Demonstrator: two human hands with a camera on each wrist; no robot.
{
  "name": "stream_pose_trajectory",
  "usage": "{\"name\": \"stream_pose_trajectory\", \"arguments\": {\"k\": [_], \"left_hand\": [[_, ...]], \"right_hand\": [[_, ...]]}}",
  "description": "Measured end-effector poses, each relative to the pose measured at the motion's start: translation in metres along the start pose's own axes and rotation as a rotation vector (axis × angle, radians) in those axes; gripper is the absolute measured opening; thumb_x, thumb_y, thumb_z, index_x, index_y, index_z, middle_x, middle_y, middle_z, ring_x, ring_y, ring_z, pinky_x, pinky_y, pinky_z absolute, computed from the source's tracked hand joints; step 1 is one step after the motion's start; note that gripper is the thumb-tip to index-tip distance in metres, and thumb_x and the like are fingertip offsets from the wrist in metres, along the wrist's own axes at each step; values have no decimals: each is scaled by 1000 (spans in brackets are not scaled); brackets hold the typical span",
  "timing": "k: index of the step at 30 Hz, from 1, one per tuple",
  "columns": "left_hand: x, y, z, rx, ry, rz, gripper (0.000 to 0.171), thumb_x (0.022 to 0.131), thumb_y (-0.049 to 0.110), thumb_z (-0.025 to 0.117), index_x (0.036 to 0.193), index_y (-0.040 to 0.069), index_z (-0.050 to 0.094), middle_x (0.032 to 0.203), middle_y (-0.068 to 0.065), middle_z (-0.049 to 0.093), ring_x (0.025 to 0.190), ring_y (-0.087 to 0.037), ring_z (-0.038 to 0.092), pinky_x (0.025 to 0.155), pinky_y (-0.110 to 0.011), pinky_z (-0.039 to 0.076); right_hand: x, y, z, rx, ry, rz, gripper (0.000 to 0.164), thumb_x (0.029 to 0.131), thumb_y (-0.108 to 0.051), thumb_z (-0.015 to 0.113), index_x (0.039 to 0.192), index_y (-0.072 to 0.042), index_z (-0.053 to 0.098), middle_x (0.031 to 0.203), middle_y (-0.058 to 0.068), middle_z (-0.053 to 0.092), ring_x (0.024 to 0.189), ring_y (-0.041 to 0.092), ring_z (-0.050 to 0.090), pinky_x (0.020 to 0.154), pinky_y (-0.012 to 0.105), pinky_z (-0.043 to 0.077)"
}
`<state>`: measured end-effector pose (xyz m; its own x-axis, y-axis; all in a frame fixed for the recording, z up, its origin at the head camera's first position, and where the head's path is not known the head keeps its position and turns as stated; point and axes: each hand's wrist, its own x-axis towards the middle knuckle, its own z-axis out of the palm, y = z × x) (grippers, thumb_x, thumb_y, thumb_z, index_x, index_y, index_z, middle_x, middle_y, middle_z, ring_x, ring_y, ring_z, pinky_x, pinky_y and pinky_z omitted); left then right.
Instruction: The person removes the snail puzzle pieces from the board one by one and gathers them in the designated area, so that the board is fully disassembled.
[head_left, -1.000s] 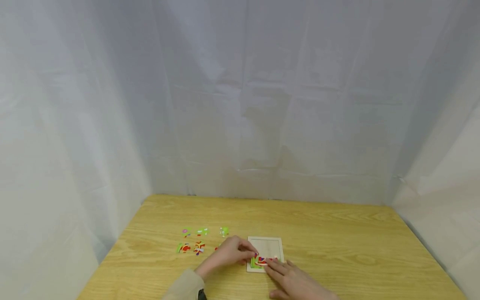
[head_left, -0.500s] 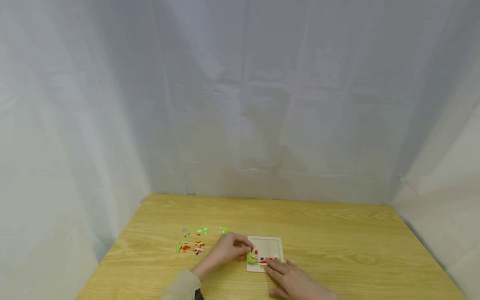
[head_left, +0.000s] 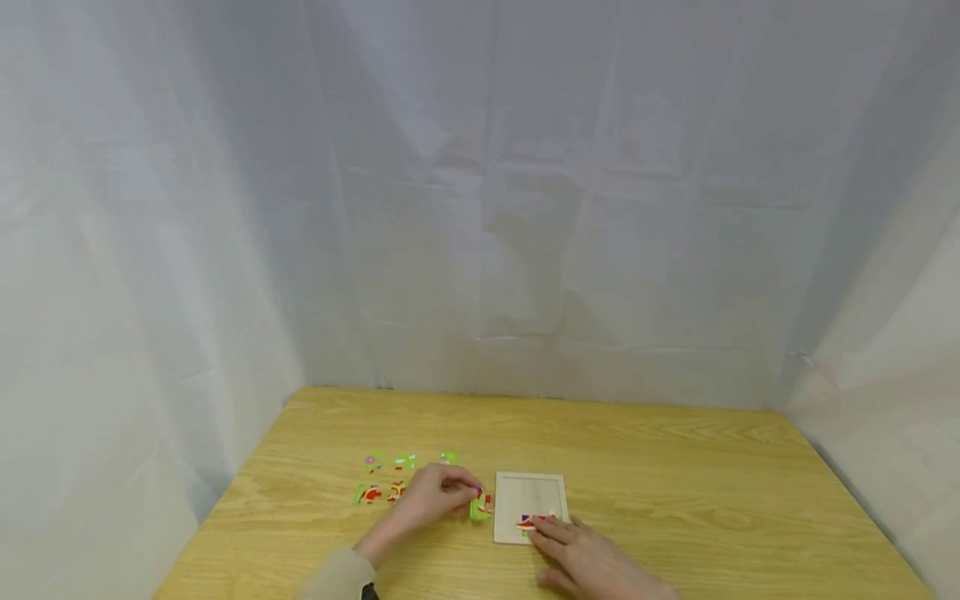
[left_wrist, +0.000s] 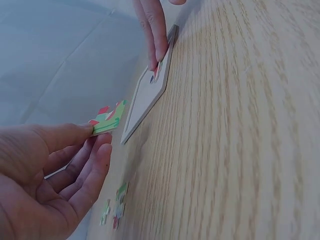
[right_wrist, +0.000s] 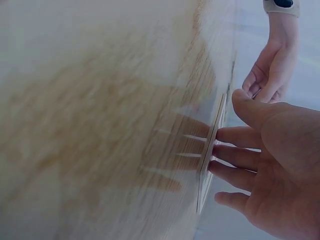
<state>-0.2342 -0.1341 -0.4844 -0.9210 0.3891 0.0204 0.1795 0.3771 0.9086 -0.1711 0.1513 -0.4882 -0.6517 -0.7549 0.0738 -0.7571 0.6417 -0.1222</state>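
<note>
Between thumb and fingers my left hand (head_left: 433, 497) pinches a green and red jigsaw puzzle piece (left_wrist: 111, 118), raised just left of the puzzle tray (head_left: 529, 492). The tray is a square of pale wood with a raised rim. My right hand (head_left: 592, 557) lies at its lower right, straight fingertips resting on a red, white and blue puzzle piece (head_left: 524, 524) along the bottom edge and hiding part of it. In the right wrist view, the fingers (right_wrist: 236, 154) reach over the tray's edge.
Left of the tray, several loose puzzle pieces lie on the wooden table (head_left: 675, 467) in two rough rows, among them a pink-flowered piece (head_left: 371, 460) and a red and green piece (head_left: 369, 494). A pale curtain (head_left: 540, 250) hangs behind the table and along its sides.
My left hand has lifted the green and red puzzle piece from the tray's lower left corner and carried it left, past the rim. My right hand has stayed put.
</note>
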Motion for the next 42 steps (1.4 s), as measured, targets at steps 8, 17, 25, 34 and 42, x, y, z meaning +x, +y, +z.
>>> {"name": "stream_pose_trajectory", "arguments": {"k": [8,17,25,34,42], "left_hand": [[-12,-3,-19,-26,7,-5,17,96,8,69,107,-4,74,92,-9,74,76,-13,65,65,-25,59],[-27,-8,-36,6,49,22,17,95,9,70,106,-4,74,90,-11,75,75,-17,67,65,-30,61],[-45,-18,-56,63,105,30,18,95,12,71,106,-3,75,94,-11,74,75,-15,68,65,-26,60],[-68,-34,-81,40,159,-31,23,95,9,70,109,-8,72,95,-14,73,78,-12,67,69,-28,61],[-87,-48,-101,14,160,-60,26,96,8,68,112,-13,69,102,-19,73,75,-4,63,68,-24,60]], "right_hand": [[1,0,1,-14,7,0,53,105,-41,53,140,-1,59,146,15,55,133,30,55,106,57,46],[1,0,-2,22,-19,13,54,105,-41,52,141,0,57,147,16,54,134,30,54,107,57,45],[0,2,-1,-13,9,-26,54,106,-41,51,140,0,58,146,17,55,133,30,55,104,57,47],[1,0,-3,19,-28,4,56,106,-43,50,141,0,58,147,17,54,135,31,53,107,57,45],[1,0,-2,30,-26,4,56,106,-43,50,141,0,57,148,17,53,135,31,52,107,57,45]]}}
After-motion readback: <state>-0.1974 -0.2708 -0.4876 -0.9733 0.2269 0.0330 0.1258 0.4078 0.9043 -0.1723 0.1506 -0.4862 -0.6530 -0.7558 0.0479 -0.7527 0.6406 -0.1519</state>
